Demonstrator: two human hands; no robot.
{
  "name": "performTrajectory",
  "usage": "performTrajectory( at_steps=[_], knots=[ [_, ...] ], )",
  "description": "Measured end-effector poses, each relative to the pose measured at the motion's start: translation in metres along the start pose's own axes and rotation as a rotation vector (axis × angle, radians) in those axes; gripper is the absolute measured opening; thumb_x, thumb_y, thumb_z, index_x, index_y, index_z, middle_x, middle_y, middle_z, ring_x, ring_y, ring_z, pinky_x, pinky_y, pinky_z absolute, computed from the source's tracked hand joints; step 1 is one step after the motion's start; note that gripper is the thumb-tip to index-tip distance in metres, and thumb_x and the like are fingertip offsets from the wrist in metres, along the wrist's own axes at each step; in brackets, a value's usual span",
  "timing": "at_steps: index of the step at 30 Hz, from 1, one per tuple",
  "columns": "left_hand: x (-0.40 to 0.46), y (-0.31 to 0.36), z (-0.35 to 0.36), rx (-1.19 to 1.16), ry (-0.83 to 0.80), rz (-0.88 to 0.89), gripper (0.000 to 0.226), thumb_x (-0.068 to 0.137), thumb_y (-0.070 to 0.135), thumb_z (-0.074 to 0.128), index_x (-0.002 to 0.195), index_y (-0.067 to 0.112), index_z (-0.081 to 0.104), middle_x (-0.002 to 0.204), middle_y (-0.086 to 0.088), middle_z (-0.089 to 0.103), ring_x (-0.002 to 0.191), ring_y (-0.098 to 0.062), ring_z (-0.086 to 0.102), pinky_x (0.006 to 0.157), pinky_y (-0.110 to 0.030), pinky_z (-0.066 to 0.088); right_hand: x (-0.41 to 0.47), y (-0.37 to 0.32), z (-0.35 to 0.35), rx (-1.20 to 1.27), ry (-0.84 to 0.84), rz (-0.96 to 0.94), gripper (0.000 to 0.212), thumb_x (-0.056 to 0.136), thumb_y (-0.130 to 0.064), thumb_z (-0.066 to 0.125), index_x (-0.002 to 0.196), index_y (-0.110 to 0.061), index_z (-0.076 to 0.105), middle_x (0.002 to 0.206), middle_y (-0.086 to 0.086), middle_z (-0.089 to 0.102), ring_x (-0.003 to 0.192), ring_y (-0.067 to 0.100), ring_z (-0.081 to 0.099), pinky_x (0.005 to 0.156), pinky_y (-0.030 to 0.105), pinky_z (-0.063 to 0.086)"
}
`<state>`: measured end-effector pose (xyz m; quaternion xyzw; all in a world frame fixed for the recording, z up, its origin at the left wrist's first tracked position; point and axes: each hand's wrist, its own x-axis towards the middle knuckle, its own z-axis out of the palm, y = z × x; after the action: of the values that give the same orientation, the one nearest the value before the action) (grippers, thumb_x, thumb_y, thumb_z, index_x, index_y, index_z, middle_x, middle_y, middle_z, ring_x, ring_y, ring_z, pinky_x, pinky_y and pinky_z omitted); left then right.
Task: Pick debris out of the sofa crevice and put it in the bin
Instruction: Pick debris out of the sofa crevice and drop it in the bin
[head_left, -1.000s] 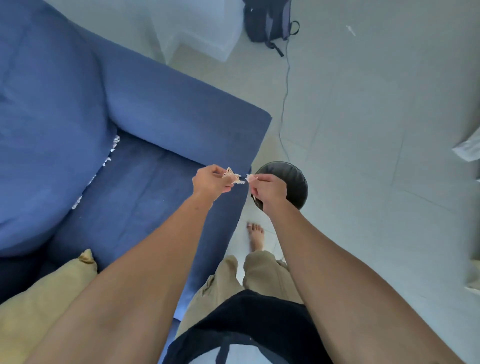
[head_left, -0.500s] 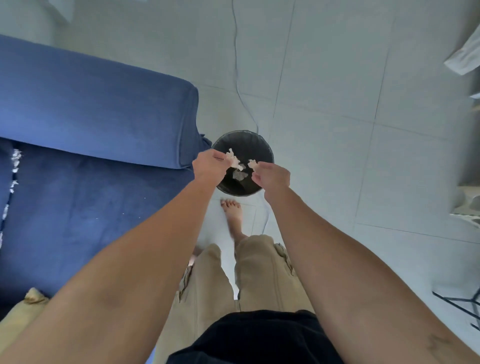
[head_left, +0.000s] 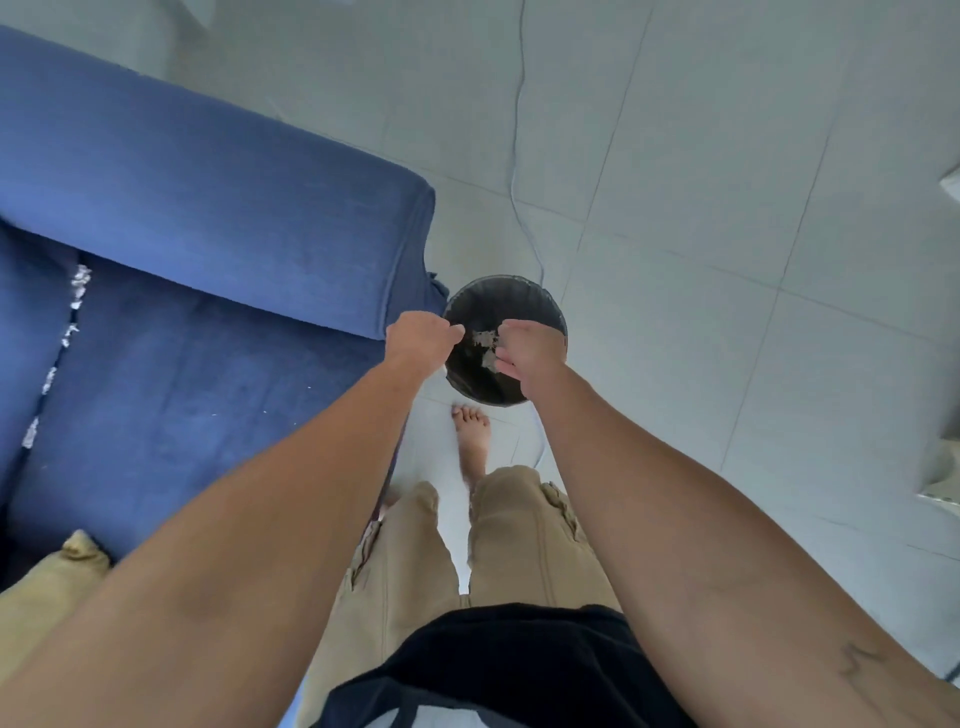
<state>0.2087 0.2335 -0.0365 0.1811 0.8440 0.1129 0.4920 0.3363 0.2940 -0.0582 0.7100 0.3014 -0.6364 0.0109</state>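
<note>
Fingers curled and, so far as can be seen, holding nothing, the left hand (head_left: 420, 340) and right hand (head_left: 530, 358) hang over the open mouth of the round black bin (head_left: 524, 296), the pale scraps pinched between them half a second ago now gone from the fingertips. Light bits of debris (head_left: 485, 345) show inside the bin between the two hands; whether they are falling or already at rest cannot be told. This handful looks delivered, but the job is not over: a broken line of white crumbs (head_left: 72, 317) remains in the crevice by the left edge of the blue sofa (head_left: 208, 208) seat. Count: two hands, one bin, one sofa, one yellow cushion (head_left: 47, 587) at its near corner, one cable (head_left: 517, 171) trailing across the tiled floor (head_left: 727, 260).
</note>
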Motion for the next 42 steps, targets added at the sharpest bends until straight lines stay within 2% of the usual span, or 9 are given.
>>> performTrajectory(
  at_steps=[4, 8, 12, 19, 22, 26, 32, 37, 42],
  knots=[
    [-0.022, -0.026, -0.046, -0.080, 0.115, -0.019, 0.027, 0.092, 0.026, 0.055, 0.079, 0.006, 0.068, 0.076, -0.012, 0.058, 0.077, -0.027, 0.053, 0.077, -0.034, 0.051, -0.030, -0.028, 0.044, -0.138, -0.100, -0.149, 0.010, 0.087, -0.017, 0.059, 0.083, -0.025, 0.061, 0.092, 0.002, 0.063, 0.080, 0.021, 0.064, 0.086, 0.041, 0.060],
    [-0.044, -0.070, -0.099, -0.221, 0.256, -0.073, 0.017, 0.089, 0.025, 0.054, 0.075, 0.017, 0.055, 0.074, -0.007, 0.047, 0.071, -0.020, 0.042, 0.068, -0.032, 0.042, -0.071, -0.050, 0.111, -0.258, -0.194, -0.245, 0.023, 0.089, -0.014, 0.058, 0.109, -0.009, 0.068, 0.093, 0.005, 0.061, 0.081, 0.022, 0.061, 0.087, 0.040, 0.057],
    [-0.061, -0.131, -0.143, -0.418, 0.370, -0.169, 0.021, 0.088, 0.026, 0.054, 0.069, 0.018, 0.048, 0.071, -0.007, 0.043, 0.064, -0.020, 0.040, 0.057, -0.026, 0.040, -0.106, -0.047, 0.192, -0.410, -0.200, -0.318, 0.012, 0.079, -0.019, 0.060, 0.071, -0.017, 0.068, 0.075, 0.003, 0.062, 0.064, 0.021, 0.060, 0.079, 0.036, 0.062],
    [-0.082, -0.269, -0.175, -0.734, 0.526, -0.384, 0.008, 0.087, 0.030, 0.057, 0.083, 0.025, 0.052, 0.081, 0.000, 0.048, 0.072, -0.021, 0.044, 0.056, -0.025, 0.040, -0.147, 0.016, 0.319, -0.748, -0.369, -0.472, 0.010, 0.086, -0.025, 0.062, 0.086, -0.025, 0.071, 0.082, -0.008, 0.066, 0.072, 0.017, 0.064, 0.086, 0.041, 0.061],
    [-0.084, -0.330, -0.176, -0.786, 0.541, -0.457, 0.023, 0.091, 0.034, 0.058, 0.109, 0.020, 0.061, 0.109, 0.001, 0.062, 0.095, -0.021, 0.058, 0.078, -0.030, 0.051, -0.157, 0.053, 0.369, -0.890, -0.399, -0.525, 0.015, 0.087, -0.028, 0.061, 0.094, -0.027, 0.073, 0.088, -0.010, 0.068, 0.097, 0.020, 0.067, 0.091, 0.035, 0.057],
    [-0.072, -0.403, -0.178, -0.786, 0.564, -0.571, 0.055, 0.093, 0.039, 0.056, 0.141, 0.013, 0.048, 0.142, -0.006, 0.052, 0.130, -0.025, 0.050, 0.100, -0.033, 0.046, -0.157, 0.094, 0.432, -1.027, -0.460, -0.577, 0.030, 0.094, -0.027, 0.058, 0.121, -0.019, 0.068, 0.122, -0.005, 0.069, 0.117, 0.015, 0.061, 0.088, 0.020, 0.044],
    [0.002, -0.492, -0.194, -0.769, 0.630, -0.645, 0.064, 0.092, 0.048, 0.055, 0.142, 0.009, 0.043, 0.145, -0.009, 0.048, 0.131, -0.027, 0.049, 0.099, -0.035, 0.044, -0.107, 0.138, 0.539, -1.196, -0.491, -0.684, 0.043, 0.097, -0.032, 0.052, 0.139, -0.021, 0.052, 0.140, -0.001, 0.057, 0.135, 0.022, 0.046, 0.111, 0.033, 0.039],
    [0.089, -0.550, -0.215, -0.629, 0.701, -0.615, 0.080, 0.094, 0.052, 0.050, 0.153, 0.005, 0.022, 0.163, -0.009, 0.018, 0.152, -0.023, 0.013, 0.119, -0.033, 0.020, -0.048, 0.148, 0.629, -1.301, -0.449, -0.834, 0.055, 0.099, -0.029, 0.051, 0.150, -0.016, 0.034, 0.147, 0.003, 0.048, 0.136, 0.021, 0.043, 0.108, 0.028, 0.036],
    [0.164, -0.578, -0.235, -0.508, 0.896, -0.584, 0.070, 0.094, 0.049, 0.050, 0.143, 0.002, 0.039, 0.158, -0.011, 0.032, 0.151, -0.024, 0.018, 0.124, -0.036, 0.012, 0.002, 0.165, 0.688, -1.294, -0.215, -1.171, 0.049, 0.092, -0.042, 0.057, 0.131, -0.012, 0.053, 0.137, 0.004, 0.057, 0.126, 0.022, 0.053, 0.103, 0.026, 0.030]
  ],
)
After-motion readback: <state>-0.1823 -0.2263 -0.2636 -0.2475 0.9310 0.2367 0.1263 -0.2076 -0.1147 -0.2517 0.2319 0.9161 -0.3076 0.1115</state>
